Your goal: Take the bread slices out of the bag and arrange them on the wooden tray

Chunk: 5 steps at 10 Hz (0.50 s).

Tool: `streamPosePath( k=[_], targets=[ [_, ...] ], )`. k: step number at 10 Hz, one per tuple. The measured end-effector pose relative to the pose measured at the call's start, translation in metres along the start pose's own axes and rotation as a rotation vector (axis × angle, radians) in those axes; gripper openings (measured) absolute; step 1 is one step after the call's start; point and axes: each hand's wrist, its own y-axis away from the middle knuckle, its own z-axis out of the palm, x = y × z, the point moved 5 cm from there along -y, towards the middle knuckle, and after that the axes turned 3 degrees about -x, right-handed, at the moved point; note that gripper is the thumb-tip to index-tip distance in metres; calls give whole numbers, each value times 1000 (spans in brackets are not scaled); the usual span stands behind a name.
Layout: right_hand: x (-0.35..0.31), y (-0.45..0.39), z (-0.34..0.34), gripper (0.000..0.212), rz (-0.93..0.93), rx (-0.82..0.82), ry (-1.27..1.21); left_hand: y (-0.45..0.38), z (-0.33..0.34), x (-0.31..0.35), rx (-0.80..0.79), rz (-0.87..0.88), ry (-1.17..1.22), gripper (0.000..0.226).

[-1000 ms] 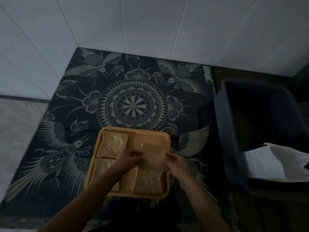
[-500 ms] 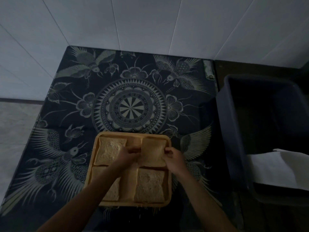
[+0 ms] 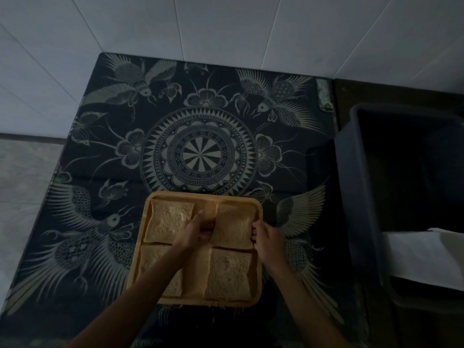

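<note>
While the light is this dim, fine detail is a guess: edges of bread and fingers blur together.

Far-right slice: the bread slice [image 3: 234,226] lies in the far right quarter of the wooden tray [image 3: 258,272], with both hands at its side edges.

Left hand: the left hand [image 3: 194,231] has its fingers curled narrow against the slice's left edge; whether it pinches or only nudges, I cannot tell.

Right hand: the right hand [image 3: 267,237] touches the right edge with its fingertips drawn together; grip or mere contact, I cannot tell.

Other slices: a far-left slice [image 3: 172,223], a near-right slice [image 3: 229,276] and a near-left slice [image 3: 160,264], this last partly hidden by the forearm.

Bag: not identifiable; something white [image 3: 424,257] lies in the dark tub [image 3: 351,177] at right.

Risk: soft bread could tear or dent if squeezed while being squared up; sliding it might ride over the near-right slice, which it meets.

Surface: dark patterned cloth [image 3: 200,151] with birds and a round medallion, flecked with crumbs near the tray's front.

Room: pale tiled walls [image 3: 226,28] behind.
</note>
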Motion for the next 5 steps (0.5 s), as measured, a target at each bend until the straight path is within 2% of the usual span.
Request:
streamPosePath(
  k=[2,3,5],
  targets=[
    [-6,3,-8,37,-24,8,10,1,1,-2,3,50,-58,43],
    [-13,6,-19,25,-70,-16,79,4,2,-5,-28,59,-28,43],
    [-35,11,-48,34,-225,20,312,20,2,5,40,265,-279,20]
  ],
)
